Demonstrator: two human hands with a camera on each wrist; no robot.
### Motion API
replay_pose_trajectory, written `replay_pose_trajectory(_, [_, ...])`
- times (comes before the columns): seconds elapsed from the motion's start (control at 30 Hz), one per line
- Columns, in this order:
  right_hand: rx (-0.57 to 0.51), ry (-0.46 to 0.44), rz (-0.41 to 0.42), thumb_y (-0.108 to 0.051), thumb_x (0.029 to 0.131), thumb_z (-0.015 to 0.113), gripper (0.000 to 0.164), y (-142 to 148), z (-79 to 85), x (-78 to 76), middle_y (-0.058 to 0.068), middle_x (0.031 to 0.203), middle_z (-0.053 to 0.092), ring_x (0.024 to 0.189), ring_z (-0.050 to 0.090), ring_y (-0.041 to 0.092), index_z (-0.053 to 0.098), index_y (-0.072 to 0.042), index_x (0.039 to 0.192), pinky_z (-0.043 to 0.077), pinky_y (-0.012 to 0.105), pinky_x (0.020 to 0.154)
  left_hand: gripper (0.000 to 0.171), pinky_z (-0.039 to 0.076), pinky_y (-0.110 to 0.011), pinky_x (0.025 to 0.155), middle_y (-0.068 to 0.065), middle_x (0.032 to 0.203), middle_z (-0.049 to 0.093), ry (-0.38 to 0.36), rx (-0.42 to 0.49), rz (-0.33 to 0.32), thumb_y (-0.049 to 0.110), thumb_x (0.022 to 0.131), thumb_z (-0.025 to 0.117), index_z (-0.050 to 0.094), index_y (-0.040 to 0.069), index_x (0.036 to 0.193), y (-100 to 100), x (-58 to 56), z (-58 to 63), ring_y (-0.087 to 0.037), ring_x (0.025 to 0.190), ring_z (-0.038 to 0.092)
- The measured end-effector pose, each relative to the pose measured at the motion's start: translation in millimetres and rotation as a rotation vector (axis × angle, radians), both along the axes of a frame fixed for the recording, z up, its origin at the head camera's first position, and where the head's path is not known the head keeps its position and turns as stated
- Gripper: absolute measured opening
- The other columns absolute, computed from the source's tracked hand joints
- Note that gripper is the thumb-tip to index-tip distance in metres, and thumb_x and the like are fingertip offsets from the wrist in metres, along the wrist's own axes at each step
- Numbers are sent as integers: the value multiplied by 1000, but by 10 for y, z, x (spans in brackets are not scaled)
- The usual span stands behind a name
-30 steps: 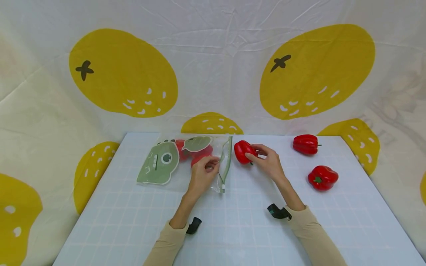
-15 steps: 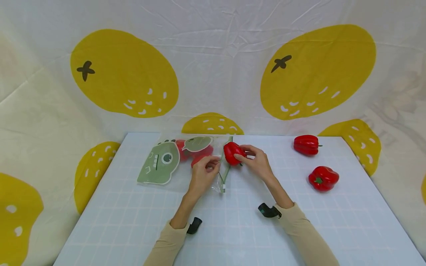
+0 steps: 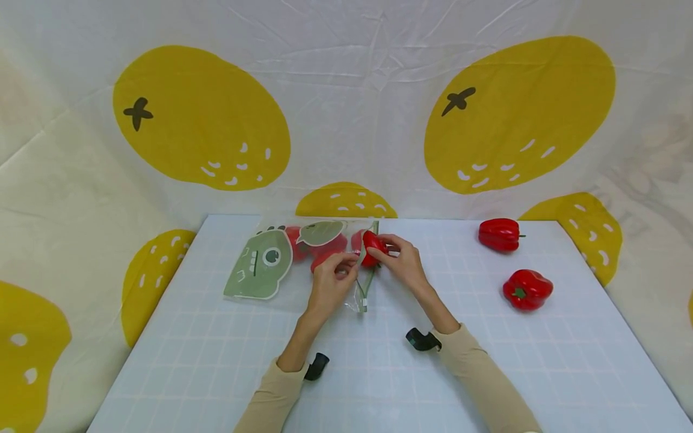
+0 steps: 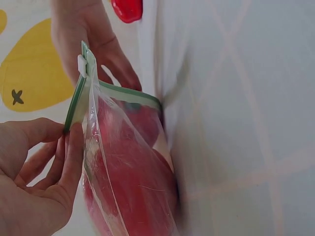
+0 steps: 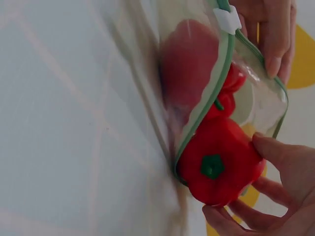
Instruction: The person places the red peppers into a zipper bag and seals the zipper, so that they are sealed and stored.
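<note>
A clear zip bag (image 3: 292, 294) with green monster prints lies on the table with several red bell peppers inside. My left hand (image 3: 332, 282) pinches the upper green edge of its mouth, holding it apart from the lower edge, as the left wrist view shows. My right hand (image 3: 406, 264) grips a red bell pepper (image 5: 229, 140) by its stem end, thumb on one side and fingers on the other. That pepper sits partly inside the bag's mouth, green stem (image 5: 212, 166) facing outward. A white slider (image 5: 227, 19) sits at the near end of the zip.
Two more red bell peppers lie on the right of the table: one farther back (image 3: 499, 234), one nearer (image 3: 527, 290). The pale checked table (image 3: 379, 379) meets a white cloth with yellow fruit prints (image 3: 200, 120) behind it.
My right hand has moved left, carrying the red bell pepper from beside the bag over its edge and partly into the mouth. My left hand has stayed on the bag's edge.
</note>
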State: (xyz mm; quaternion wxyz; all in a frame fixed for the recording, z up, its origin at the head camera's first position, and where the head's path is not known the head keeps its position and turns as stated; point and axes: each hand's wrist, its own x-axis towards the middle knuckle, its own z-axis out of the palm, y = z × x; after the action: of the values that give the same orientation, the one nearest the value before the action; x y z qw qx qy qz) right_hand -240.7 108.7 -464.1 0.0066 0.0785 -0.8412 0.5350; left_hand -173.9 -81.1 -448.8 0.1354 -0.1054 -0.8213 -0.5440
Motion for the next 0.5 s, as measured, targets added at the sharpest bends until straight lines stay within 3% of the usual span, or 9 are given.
replay_pose_trajectory(0.3, [-3,17,-16,-32,97,72,48,-160,5,-12,15,133,66,117,62,32,64,-5,136,57,43,96,21,62,-32,80,-8,103,74,15,1,0,4,91,77,75,4,112,-12,3,2,-21,87,70])
replay_pose_trajectory(0.5, [-17,0,37,-32,101,67,46,-146,-10,-8,16,132,67,118,65,34,64,-4,138,57,45,95,20,62,-33,78,-9,99,73,37,8,4,1,90,77,76,2,110,-2,-7,9,-22,85,70])
